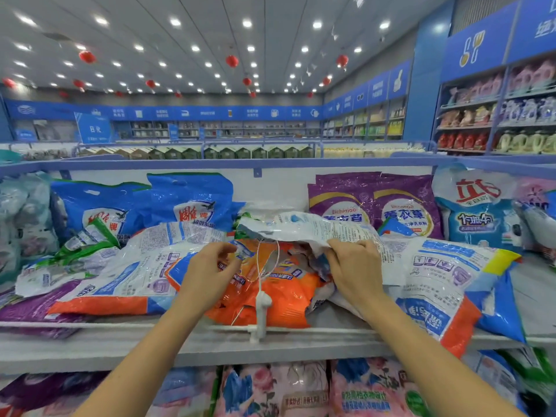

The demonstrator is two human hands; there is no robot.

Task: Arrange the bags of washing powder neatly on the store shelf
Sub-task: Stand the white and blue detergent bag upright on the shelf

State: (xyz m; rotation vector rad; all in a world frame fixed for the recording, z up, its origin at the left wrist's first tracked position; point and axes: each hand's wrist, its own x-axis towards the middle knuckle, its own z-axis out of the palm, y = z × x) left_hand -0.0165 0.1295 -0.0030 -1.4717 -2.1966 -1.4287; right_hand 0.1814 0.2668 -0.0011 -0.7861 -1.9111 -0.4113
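With your right hand [355, 266] pinching the white bag [307, 227] just above the orange bag [270, 293] on the shelf [180, 329], lift it clear and stand it upright behind, steadying the orange bag with your left hand [207, 272], whose curled grip I cannot tell.

I see an orange bag [279, 299] lying flat and crumpled at the front centre of the shelf [195, 347]. A white bag [310, 228], printed back up, is raised above it. One white-and-orange bag [120, 284] lies flat to its left. Another, the right white-and-orange bag [436, 299], overhangs the shelf lip. Blue bags [192, 200] and purple bags [376, 200] stand upright at the rear.
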